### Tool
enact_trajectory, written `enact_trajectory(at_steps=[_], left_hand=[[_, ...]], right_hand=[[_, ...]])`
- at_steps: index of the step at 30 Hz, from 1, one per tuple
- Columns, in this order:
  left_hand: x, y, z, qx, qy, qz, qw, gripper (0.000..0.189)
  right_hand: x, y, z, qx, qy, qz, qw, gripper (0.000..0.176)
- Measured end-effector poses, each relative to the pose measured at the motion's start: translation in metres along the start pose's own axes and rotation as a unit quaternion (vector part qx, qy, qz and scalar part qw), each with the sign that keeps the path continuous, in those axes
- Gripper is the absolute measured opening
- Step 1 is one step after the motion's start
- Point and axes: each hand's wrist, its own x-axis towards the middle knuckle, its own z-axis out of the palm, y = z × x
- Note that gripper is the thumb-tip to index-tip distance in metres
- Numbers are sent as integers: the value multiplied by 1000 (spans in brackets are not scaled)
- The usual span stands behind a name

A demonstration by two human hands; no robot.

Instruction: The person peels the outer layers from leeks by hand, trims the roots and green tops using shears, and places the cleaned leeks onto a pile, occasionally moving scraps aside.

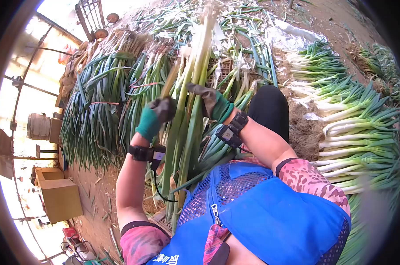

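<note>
Long green onions (195, 75) stand upright in front of my chest, pale root ends at the top and green leaves hanging down. My right hand (214, 102), in a grey and green glove, is closed around their stalks from the right side. My left hand (158, 115), gloved alike, is closed on a yellowish withered leaf (170, 79) that sticks up beside the stalks. The tips of the left fingers are partly hidden. Loose leaves and peelings (242, 39) lie behind the bunch, over a plastic crate (222, 73).
Bundled green onions (96, 106) with hanging leaves stand at the left. A long row of cleaned onions (354, 132) lies on the right beside a heap of roots (303, 132). A white sheet (292, 35), a cardboard box (61, 198) and a metal-frame cart (90, 17) are around.
</note>
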Motion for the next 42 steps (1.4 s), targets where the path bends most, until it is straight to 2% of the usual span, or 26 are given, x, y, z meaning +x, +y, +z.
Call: enact_trajectory(at_steps=[1,2,4,5,6,7,8,9,10,11,12,15,19,20,22,23,24,27,29,31,32,33,38,40,41,42], left_hand=[[9,-2,-18,-16,27,36,999,22],[31,-15,-50,-31,154,101,982,19],[32,13,-88,214,329,148,908,32],[32,15,-91,279,334,145,888,36],[25,32,-81,342,340,143,864,41],[11,45,-69,333,220,76,914,42],[22,20,-70,428,78,294,851,42],[32,-5,-72,489,-69,489,719,41],[19,5,-41,319,-100,276,901,38],[4,17,-9,114,-120,35,985,35],[3,15,-8,151,-123,82,977,32],[1,23,-13,-73,-30,-75,994,32],[-1,38,-3,-106,4,-63,992,36],[3,33,-4,-7,-35,8,999,36],[13,23,-6,186,-67,168,966,37],[8,28,3,4,-27,3,1000,35],[6,27,0,-25,-24,-3,999,33],[4,27,-15,-68,-3,-25,997,32],[6,28,-22,-39,23,-50,998,34],[13,11,-27,190,-16,190,963,34],[14,11,-26,327,-18,298,896,36],[13,17,-21,453,-20,397,798,39],[13,32,-17,483,-160,490,708,33],[-1,40,-3,215,-126,201,947,35],[-5,43,3,59,-98,37,993,36],[-5,43,4,44,-95,25,994,38]], right_hand=[[0,1,-7,16,-26,-11,999,42],[-2,-1,-4,-10,6,-18,1000,43],[-5,3,-1,-58,56,-31,996,42],[-1,8,-10,-42,67,-12,997,42],[1,9,-9,-260,18,-111,959,41],[0,12,-7,-277,35,-69,958,41],[-5,8,12,-293,49,-27,954,42],[-3,13,21,-293,42,-35,955,40],[0,19,29,-293,36,-42,955,38],[-8,20,57,-158,37,-16,987,35],[-8,24,62,-175,61,-68,980,29],[-10,19,64,-299,57,-110,946,34],[-14,23,60,-489,106,3,866,42],[-14,33,70,-463,64,-84,880,47],[-18,26,74,-532,78,-2,843,46],[-21,21,76,-564,85,39,820,46],[-20,22,67,-590,133,77,792,40],[-36,22,72,-492,138,-63,857,37],[-39,32,75,-506,109,-63,853,40],[-36,39,89,-533,70,-48,842,43],[-38,27,102,-632,65,44,771,49],[-38,22,109,-635,38,48,770,50],[-31,15,104,-630,-46,110,767,51],[-30,8,91,-608,-34,91,788,47],[-31,-3,87,-591,-12,66,804,44],[-31,-13,84,-572,11,41,819,41]])
